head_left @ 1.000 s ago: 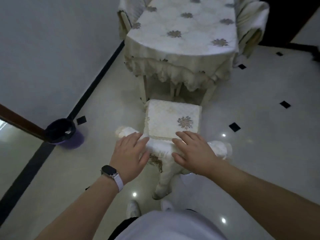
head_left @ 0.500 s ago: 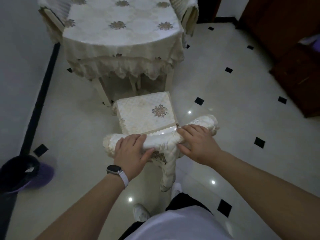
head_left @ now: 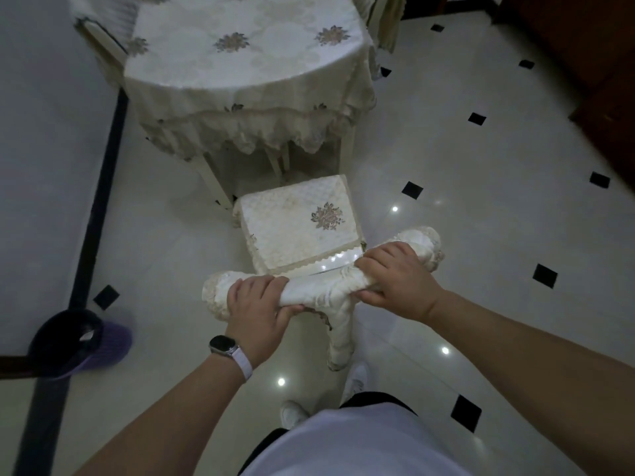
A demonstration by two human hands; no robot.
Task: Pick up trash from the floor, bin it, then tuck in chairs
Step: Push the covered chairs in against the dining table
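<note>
A chair (head_left: 295, 228) with a cream quilted seat cover stands just in front of the dining table (head_left: 240, 56), which is draped in a cream floral cloth. Its seat lies outside the table's lace hem. My left hand (head_left: 257, 304) grips the left part of the padded top rail of the chair back. My right hand (head_left: 395, 276) grips the right part of that rail. A purple bin (head_left: 79, 341) with a dark liner sits on the floor at the left, by the wall.
Two more covered chairs flank the table at the back, one on the left (head_left: 99, 36) and one on the right (head_left: 385, 15). A grey wall (head_left: 41, 149) runs along the left. Dark wooden furniture (head_left: 584, 63) fills the upper right. My shoes (head_left: 292, 412) stand right behind the chair.
My fingers went from lying flat on the chair's top rail to curling round it. The view swung right, and the chair back now sits skewed, its right end further forward.
</note>
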